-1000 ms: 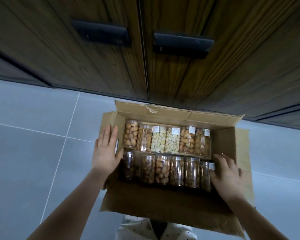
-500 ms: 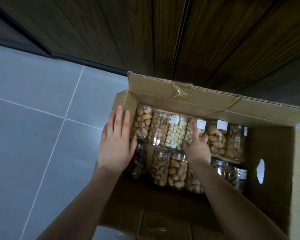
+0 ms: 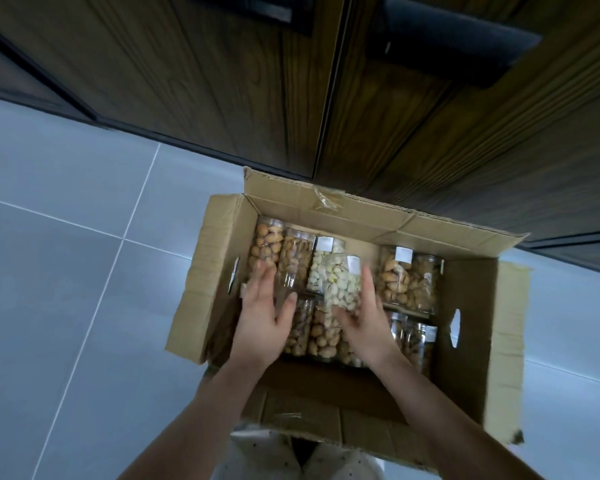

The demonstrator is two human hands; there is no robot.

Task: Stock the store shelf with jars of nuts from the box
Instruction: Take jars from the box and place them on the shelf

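floor (image 3: 66,289): grey tiles | on it: open cardboard box (image 3: 475,341)

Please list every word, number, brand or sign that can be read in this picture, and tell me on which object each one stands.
No text can be read.
White labels sit on some jar tops, for example on the lifted jar of pale nuts held by the right hand and on a jar in the back row: too small and blurred to read.
The cardboard box shows no print.
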